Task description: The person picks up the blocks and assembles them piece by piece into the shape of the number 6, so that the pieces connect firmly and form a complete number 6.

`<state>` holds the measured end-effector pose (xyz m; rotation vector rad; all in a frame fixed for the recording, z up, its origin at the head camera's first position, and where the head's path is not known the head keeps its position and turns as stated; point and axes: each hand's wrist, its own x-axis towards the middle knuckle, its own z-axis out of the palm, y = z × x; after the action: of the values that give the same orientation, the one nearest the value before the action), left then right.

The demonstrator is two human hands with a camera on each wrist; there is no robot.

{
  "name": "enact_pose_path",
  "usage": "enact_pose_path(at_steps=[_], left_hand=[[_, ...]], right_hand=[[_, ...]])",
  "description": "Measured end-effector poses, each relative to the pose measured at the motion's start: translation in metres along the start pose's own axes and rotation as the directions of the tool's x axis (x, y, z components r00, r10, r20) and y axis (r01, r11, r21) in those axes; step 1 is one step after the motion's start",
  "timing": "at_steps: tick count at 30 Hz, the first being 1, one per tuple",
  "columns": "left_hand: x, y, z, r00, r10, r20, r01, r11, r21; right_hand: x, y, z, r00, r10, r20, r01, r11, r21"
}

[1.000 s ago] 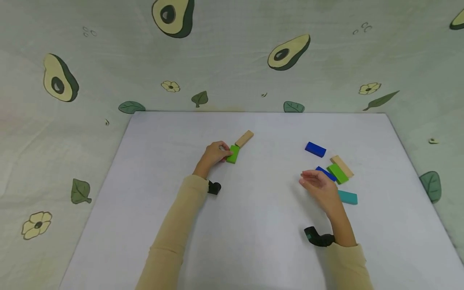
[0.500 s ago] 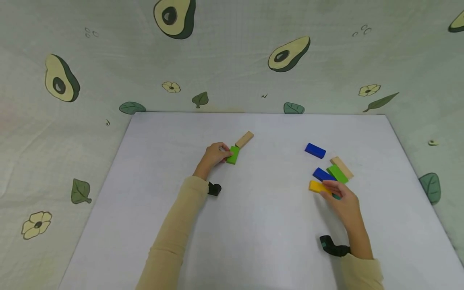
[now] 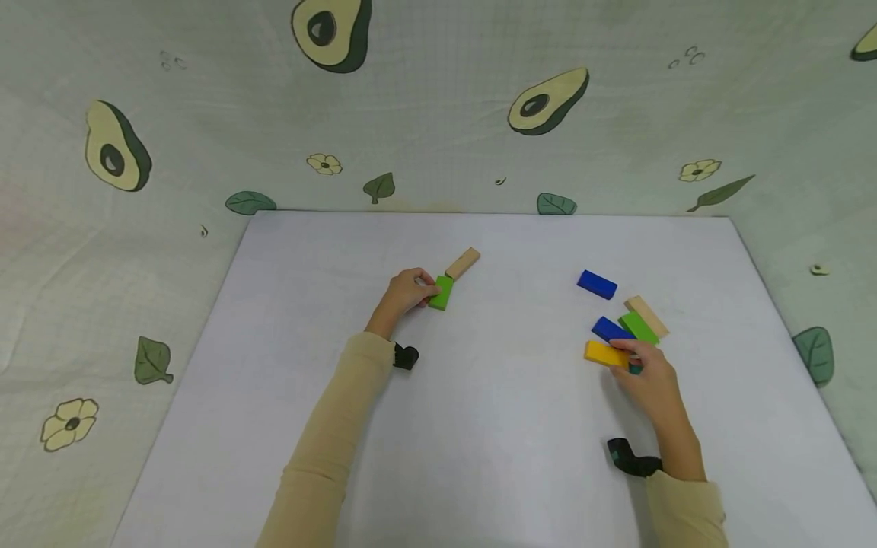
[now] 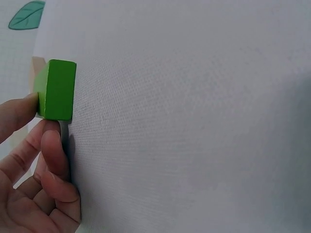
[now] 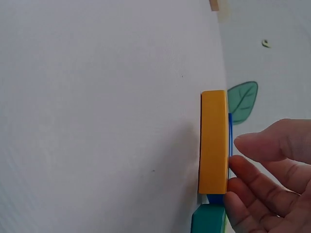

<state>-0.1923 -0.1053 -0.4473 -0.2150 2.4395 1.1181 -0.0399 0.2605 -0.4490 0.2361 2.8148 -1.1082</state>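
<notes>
My left hand (image 3: 409, 291) pinches the green block (image 3: 441, 293) by its near left part, between thumb and forefinger. The block's upper end meets a natural-wood block (image 3: 462, 262), and both lie on the white table. My right hand (image 3: 646, 378) is at the right end of a yellow block (image 3: 603, 353). In the right wrist view its fingertips (image 5: 237, 165) reach the yellow block's edge, while the thumb stands slightly apart from it. A teal block (image 3: 636, 368) is mostly hidden under that hand. Behind the yellow block lies a blue block (image 3: 610, 329).
Close to the right hand lie another green block (image 3: 639, 327) and a second natural-wood block (image 3: 647, 314), side by side. A separate blue block (image 3: 597, 284) lies farther back. The white table (image 3: 507, 426) ends at a cloth printed with avocados.
My right hand has moved right and toward me, bringing the yellow block into sight, and its thumb has since shifted slightly off the block. The left hand and its green block have stayed put.
</notes>
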Motion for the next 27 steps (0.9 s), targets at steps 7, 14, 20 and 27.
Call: enact_pose_path(at_steps=[7,14,20,27], left_hand=[[0.0014,0.0009,-0.0006,1.0,0.0,0.0,0.0,1.0,0.001],[0.0019,-0.0024,0.0009,1.0,-0.002,0.005,0.002,1.0,-0.002],[0.0001,-0.0018,0.0006,1.0,0.017,-0.005,-0.017,1.0,-0.015],[0.0012,-0.003,0.0002,1.0,0.014,0.002,-0.014,1.0,-0.018]], right_hand=[[0.0044,0.0011,0.0021,0.997,-0.065,0.044,0.068,0.995,-0.071],[0.0067,0.0014,0.0048,0.996,-0.062,0.068,0.069,0.99,-0.121],[0.0062,-0.0022,0.0055,0.994,-0.022,0.104,0.04,0.985,-0.169],[0.0044,-0.0032,0.0075,0.996,-0.021,0.088,0.036,0.983,-0.178]])
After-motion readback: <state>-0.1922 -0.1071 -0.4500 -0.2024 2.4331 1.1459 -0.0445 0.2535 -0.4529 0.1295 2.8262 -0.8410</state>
